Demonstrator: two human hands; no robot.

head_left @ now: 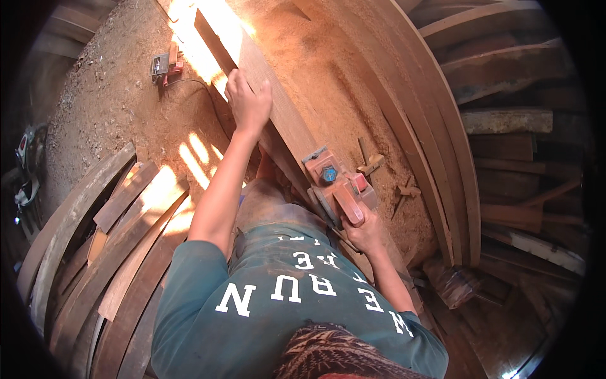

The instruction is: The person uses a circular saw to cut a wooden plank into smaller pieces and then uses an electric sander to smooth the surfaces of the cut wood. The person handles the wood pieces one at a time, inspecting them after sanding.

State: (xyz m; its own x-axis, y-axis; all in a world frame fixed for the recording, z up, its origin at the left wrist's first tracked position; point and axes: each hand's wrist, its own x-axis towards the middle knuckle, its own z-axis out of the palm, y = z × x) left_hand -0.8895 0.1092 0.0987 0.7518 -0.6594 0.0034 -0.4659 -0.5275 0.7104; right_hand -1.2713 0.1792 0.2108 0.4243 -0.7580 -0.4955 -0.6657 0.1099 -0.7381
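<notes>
A: What do I have, left to right?

B: Stacked boards lie on my left. My left hand is closed over the edge of the long plank, steadying it. My right hand is wrapped round the handle of the red planer, which sits on the plank near my waist.

A: How to plane well?

B: I judge: keep the sole flat, press evenly, and keep the left hand clear ahead.

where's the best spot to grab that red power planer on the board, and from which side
Probably the red top handle of the planer, taken from behind, at the end nearest the person. It runs along the long board, and the right hand already wraps that rear end while the left hand steadies the board ahead.
</notes>
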